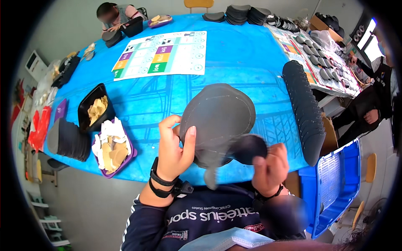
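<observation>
My left hand (176,144) grips the left edge of a dark grey rounded pad (217,108), thumb on top. A pale stitched or marked line runs near the pad's rim. My right hand (271,167) pinches the end of a dark curved flap (249,149), smeared by motion, at the pad's lower right. Whether the flap is joined to the pad, I cannot tell. A grey tongue-shaped piece (210,178) hangs below, also blurred. Both hands are raised over the near edge of the blue-covered table (163,96).
On the left stand a black bin (86,100) and a purple tray (133,155) of tan and white scraps, beside stacked grey pads (69,140). A long row of dark pads (303,113) lines the right. A blue crate (335,184) stands lower right. Two people (119,19) are nearby.
</observation>
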A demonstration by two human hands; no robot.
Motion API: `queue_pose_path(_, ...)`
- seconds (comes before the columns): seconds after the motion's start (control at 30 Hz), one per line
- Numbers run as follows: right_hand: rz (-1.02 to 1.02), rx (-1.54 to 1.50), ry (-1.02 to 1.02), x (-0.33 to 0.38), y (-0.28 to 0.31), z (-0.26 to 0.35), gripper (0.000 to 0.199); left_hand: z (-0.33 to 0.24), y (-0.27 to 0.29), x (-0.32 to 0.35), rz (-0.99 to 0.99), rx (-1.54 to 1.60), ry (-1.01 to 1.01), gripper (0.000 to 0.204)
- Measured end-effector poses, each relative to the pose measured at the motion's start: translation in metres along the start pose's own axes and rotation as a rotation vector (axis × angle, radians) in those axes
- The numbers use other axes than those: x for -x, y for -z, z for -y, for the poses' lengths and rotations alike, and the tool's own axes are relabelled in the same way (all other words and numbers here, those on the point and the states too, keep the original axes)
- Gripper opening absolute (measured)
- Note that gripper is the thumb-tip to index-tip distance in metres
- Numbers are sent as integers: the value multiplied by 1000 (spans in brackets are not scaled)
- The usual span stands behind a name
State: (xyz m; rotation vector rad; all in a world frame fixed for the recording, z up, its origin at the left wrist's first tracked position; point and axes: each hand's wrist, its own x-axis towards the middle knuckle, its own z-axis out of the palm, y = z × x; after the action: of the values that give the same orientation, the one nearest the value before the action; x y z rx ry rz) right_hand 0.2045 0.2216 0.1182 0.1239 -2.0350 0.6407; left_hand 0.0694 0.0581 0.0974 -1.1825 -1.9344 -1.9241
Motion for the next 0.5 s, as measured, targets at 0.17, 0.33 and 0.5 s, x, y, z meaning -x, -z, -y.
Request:
queue_pose_path(0.17, 8, 82, 59, 0, -14, -5, 14, 3, 4, -7, 62, 14, 47, 54)
queue_pose_path(0.33, 13, 104, 55, -2, -18, -5, 13, 9, 10, -3, 146, 126, 20, 50)
queue_pose_path(0.5, 18, 168, 32, -1, -18, -5, 13, 12, 12, 1, 172, 210, 16, 50)
